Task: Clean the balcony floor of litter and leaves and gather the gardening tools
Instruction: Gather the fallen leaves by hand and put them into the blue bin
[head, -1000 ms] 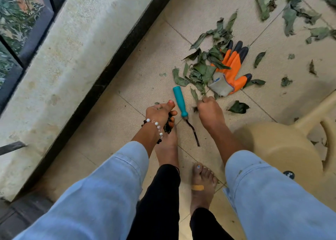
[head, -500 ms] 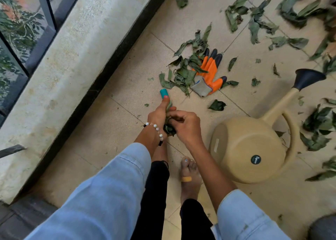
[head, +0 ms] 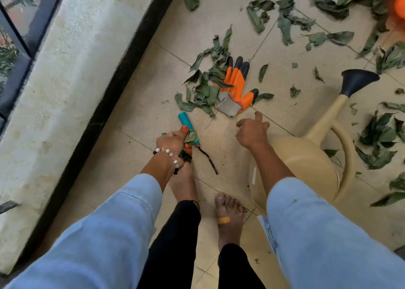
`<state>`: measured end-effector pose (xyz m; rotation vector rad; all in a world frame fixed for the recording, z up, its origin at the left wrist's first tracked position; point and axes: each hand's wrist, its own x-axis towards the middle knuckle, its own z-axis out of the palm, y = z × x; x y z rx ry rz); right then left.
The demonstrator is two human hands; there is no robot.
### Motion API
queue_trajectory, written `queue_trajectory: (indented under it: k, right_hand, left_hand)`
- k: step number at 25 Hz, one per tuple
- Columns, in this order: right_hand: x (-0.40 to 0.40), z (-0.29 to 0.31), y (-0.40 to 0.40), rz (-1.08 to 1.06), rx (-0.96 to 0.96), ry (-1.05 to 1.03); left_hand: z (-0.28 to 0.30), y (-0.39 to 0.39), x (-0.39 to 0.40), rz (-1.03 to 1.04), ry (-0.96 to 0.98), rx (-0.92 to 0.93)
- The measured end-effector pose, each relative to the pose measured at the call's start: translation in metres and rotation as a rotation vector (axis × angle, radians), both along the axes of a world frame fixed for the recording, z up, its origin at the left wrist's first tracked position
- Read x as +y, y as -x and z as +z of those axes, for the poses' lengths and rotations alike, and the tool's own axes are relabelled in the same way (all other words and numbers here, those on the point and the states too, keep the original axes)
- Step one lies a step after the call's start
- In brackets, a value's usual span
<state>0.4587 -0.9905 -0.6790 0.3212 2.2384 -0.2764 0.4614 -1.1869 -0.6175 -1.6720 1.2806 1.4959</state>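
My left hand (head: 173, 142) is lowered to the tiled floor (head: 140, 118), forearm angled in from the lower left, fingers and thumb curled round the teal-handled garden tool (head: 187, 122) together with a wad of crumpled leaves (head: 190, 136). The teal grip sticks up past my thumb; the dark metal prong (head: 208, 160) trails down toward my bare foot. My right hand (head: 252, 132) hangs above the tile, just short of the orange glove (head: 237, 85), holding nothing; its fingers are loosely spread, the forefinger extended toward the glove's grey cuff. The glove lies flat, half covered by a pile of green leaves (head: 203, 89) at its left. A beige watering can (head: 306, 157) lies on its side under my right forearm. More leaves are scattered over the far tiles.
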Motion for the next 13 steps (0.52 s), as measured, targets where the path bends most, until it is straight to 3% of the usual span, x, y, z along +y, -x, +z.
queue_trajectory:
  k: [2, 4, 6, 8, 10, 11, 13]
  right_hand:
    - [-0.005, -0.017, -0.003, 0.176, -0.109, -0.062]
    - [-0.008, -0.014, -0.004, 0.169, -0.008, -0.048]
    - [-0.012, -0.001, -0.001, 0.011, 0.162, 0.056]
    - [-0.026, 0.020, 0.003, -0.407, 0.261, 0.270]
    - [-0.049, 0.050, 0.008, -0.835, 0.291, 0.625]
    - [-0.062, 0.061, 0.007, -0.903, 0.310, 0.721]
    - [-0.089, 0.079, -0.002, -0.801, 0.374, 0.724]
  left_hand:
    - [-0.005, 0.003, -0.002, -0.007, 0.010, -0.001]
    - [-0.006, 0.007, -0.003, -0.022, 0.004, -0.028]
    - [-0.005, 0.010, -0.004, -0.033, 0.024, -0.063]
    - [-0.001, 0.014, -0.004, -0.003, 0.036, -0.079]
    - [0.007, 0.018, -0.003, 0.020, 0.055, -0.076]
    - [0.008, 0.019, -0.001, 0.038, 0.052, -0.065]
    - [0.010, 0.021, 0.002, 0.059, 0.018, -0.029]
